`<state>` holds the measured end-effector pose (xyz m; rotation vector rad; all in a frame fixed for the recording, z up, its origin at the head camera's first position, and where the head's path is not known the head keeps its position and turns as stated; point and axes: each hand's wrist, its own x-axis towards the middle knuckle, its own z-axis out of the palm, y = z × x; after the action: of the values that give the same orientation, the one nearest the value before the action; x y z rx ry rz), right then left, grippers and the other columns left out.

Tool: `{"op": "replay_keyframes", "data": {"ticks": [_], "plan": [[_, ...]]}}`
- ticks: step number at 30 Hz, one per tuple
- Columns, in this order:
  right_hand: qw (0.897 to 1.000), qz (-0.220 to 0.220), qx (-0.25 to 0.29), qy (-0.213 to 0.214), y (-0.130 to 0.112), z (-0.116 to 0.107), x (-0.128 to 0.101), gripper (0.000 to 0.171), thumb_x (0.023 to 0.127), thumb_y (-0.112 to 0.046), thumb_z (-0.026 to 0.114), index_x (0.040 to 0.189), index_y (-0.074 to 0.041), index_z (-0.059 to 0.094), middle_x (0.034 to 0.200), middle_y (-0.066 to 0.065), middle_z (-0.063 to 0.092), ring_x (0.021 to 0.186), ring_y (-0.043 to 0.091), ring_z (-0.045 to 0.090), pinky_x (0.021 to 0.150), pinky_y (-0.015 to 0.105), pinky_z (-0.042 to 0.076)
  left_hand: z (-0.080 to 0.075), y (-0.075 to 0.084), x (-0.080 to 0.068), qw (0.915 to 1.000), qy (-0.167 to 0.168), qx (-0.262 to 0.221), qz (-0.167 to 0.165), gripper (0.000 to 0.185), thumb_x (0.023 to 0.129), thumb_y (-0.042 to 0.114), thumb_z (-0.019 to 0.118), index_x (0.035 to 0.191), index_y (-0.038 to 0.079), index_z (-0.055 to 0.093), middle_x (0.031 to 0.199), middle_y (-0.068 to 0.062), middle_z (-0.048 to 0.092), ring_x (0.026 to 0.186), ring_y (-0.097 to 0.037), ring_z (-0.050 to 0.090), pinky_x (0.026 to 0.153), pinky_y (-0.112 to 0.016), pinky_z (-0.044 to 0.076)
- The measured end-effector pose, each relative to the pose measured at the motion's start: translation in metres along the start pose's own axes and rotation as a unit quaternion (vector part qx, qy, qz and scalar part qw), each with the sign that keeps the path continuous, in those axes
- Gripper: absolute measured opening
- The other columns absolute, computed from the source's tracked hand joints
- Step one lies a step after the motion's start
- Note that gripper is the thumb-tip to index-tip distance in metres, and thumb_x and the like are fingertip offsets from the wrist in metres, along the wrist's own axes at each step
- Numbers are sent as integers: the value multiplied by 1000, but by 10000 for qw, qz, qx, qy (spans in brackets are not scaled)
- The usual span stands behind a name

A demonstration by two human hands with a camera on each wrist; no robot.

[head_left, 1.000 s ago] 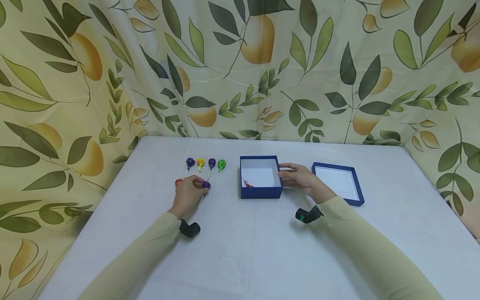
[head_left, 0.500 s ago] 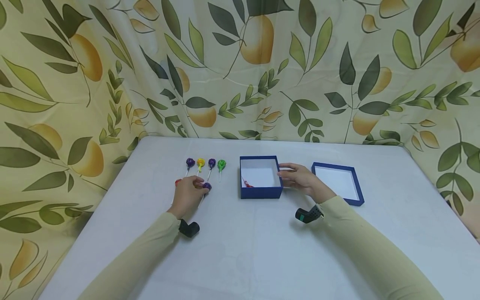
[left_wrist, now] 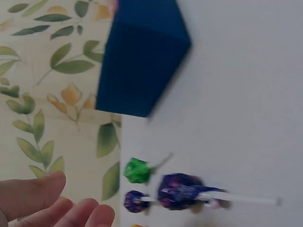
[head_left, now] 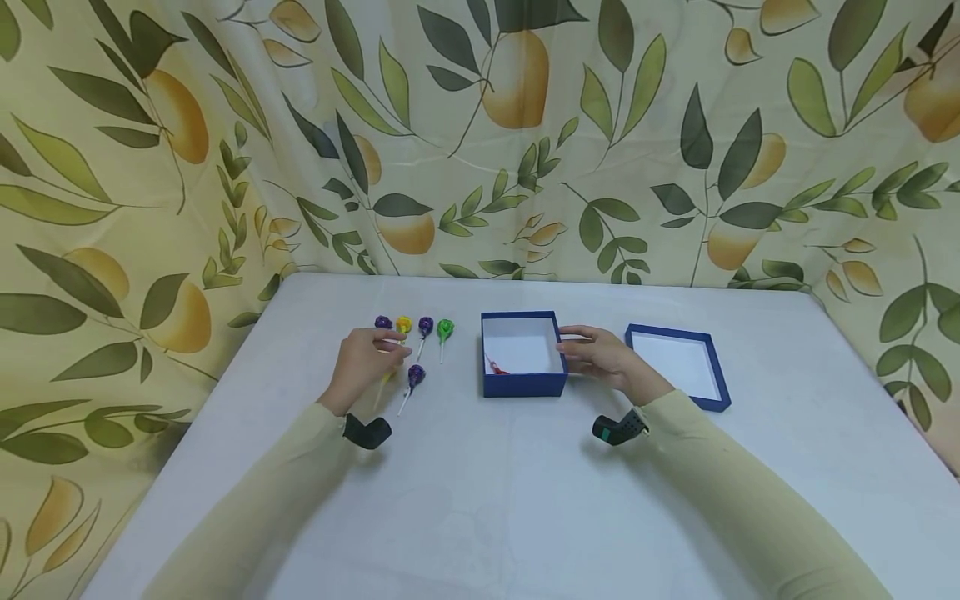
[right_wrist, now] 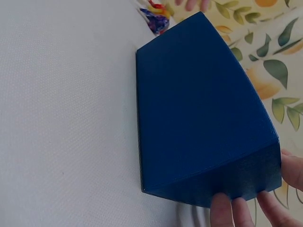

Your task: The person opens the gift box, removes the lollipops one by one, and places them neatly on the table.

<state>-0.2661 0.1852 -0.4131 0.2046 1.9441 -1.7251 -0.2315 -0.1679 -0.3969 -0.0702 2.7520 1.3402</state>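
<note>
A blue box (head_left: 522, 385) stands open at mid-table with a red-wrapped sweet (head_left: 495, 367) inside. My right hand (head_left: 581, 350) holds its right wall, thumb on the rim; the fingertips (right_wrist: 236, 208) press the box (right_wrist: 199, 109) side. My left hand (head_left: 401, 343) hovers above the table with fingers relaxed and nothing between them (left_wrist: 71, 208). Just beyond it lie a purple (head_left: 383, 322), a yellow (head_left: 404, 324), a purple (head_left: 426, 325) and a green lollipop (head_left: 446, 329) in a row. A loose purple lollipop (head_left: 416, 377) (left_wrist: 182, 191) lies beside the hand.
The box's blue lid (head_left: 717, 371) lies upside down to the right of the box. A leaf-and-fruit printed cloth (head_left: 480, 133) walls the table on three sides. A yellowish lollipop bit (head_left: 387, 377) shows under my left hand.
My left hand has lifted off the loose lollipops and moved back and left toward the row, now hiding the red lollipop. The purple one stays on the table. The right hand has not moved.
</note>
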Motion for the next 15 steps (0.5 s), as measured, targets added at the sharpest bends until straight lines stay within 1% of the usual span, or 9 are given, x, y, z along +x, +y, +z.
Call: {"op": "replay_keyframes", "data": {"ticks": [5, 8, 11, 13, 15], "plan": [[10000, -13, -17, -19, -1, 0, -1, 59, 95, -12, 54, 147, -6, 28, 146, 20, 33, 121, 27, 45, 112, 44, 33, -8, 15, 7, 9975, -316, -565, 271, 34, 88, 17, 66, 118, 2, 63, 109, -19, 69, 94, -34, 68, 79, -39, 57], [10000, -22, -3, -36, -1, 0, -2, 59, 95, -12, 54, 147, -6, 27, 147, 20, 33, 123, 28, 44, 112, 44, 33, -11, 28, 9, 9946, -606, -771, 345, 33, 89, 18, 65, 118, 3, 63, 111, -19, 68, 96, -34, 67, 79, -37, 57], [10000, -39, -29, -36, -1, 1, -3, 59, 95, -12, 54, 147, -6, 27, 148, 21, 31, 125, 29, 42, 112, 44, 33, -13, 44, 14, 9913, -948, -808, 419, 32, 88, 19, 66, 118, 7, 63, 110, -17, 68, 92, -28, 69, 79, -34, 57], [10000, -49, -33, -37, -1, 1, -3, 59, 95, -11, 54, 147, -6, 27, 149, 21, 30, 126, 29, 42, 112, 44, 33, -13, 54, 19, 9877, -1231, -803, 537, 32, 88, 19, 67, 118, 8, 64, 110, -16, 69, 87, -22, 69, 79, -34, 57], [10000, -58, -65, -34, -1, 1, -3, 59, 95, -12, 54, 147, -6, 27, 149, 21, 30, 125, 29, 43, 112, 44, 33, -12, 62, 26, 9825, -1532, -775, 723, 32, 87, 19, 68, 117, 8, 65, 108, -15, 70, 83, -16, 69, 79, -35, 58]]}}
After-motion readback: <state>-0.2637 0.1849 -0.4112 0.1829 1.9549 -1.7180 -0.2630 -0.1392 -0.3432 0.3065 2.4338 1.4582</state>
